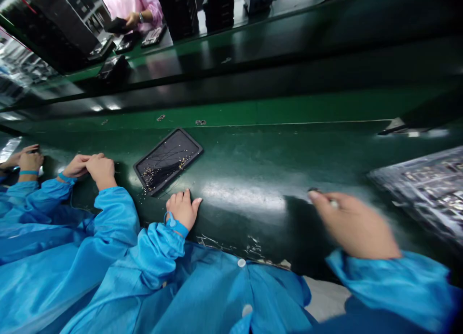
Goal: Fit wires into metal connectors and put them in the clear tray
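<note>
My left hand (pixel 183 209) lies on the green bench near its front edge, fingers spread and holding nothing, with a blue band at the wrist. Just beyond it is a shallow black tray (pixel 197 153), set at an angle. Thin black cables (pixel 162 175) with small gold-coloured ends lie inside, some poking past the rim. My right hand (pixel 356 225), smeared by motion, is over the bench on the right. Its fingers are closed, with something small and dark at the fingertips and a pale spot between them; I cannot make out what it is.
A clear tray (pixel 415 172) of small metallic parts is at the right edge. Co-workers' hands (pixel 101 170) work at left. Small metal pieces (pixel 200 122) lie on the ledge. Across the line, a person in pink (pixel 150 6) handles a dark part beside stacked black trays (pixel 177 10).
</note>
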`<state>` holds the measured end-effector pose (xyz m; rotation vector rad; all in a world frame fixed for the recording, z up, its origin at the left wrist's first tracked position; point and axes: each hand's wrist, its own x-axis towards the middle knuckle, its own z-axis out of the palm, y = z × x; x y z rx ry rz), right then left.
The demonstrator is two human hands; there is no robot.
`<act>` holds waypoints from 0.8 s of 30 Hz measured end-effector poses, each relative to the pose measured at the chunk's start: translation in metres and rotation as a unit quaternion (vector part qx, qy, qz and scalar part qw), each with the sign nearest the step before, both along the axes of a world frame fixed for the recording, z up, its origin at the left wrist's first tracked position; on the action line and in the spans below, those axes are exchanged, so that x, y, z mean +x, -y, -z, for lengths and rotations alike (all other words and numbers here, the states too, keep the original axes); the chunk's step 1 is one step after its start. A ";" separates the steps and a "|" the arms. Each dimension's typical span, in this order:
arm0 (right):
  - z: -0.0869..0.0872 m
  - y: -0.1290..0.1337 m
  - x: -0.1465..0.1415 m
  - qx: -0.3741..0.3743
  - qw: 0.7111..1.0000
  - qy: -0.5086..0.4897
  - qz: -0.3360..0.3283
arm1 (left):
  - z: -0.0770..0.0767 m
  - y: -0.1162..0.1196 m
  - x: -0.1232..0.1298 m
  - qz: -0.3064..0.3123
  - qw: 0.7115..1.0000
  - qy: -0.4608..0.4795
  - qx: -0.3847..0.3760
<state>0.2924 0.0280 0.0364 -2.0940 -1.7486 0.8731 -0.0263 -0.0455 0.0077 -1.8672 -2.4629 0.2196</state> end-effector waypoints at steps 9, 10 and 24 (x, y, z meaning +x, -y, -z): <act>0.027 0.017 -0.049 -0.001 0.999 -0.033 -0.037 | 0.019 0.072 -0.003 0.248 0.968 0.020 0.035; 0.027 0.017 -0.048 -0.005 0.999 -0.031 -0.030 | 0.022 0.078 -0.005 0.277 0.959 0.031 0.060; 0.021 0.014 -0.063 -0.058 0.996 -0.061 -0.006 | -0.005 0.052 -0.014 0.258 0.950 0.107 0.141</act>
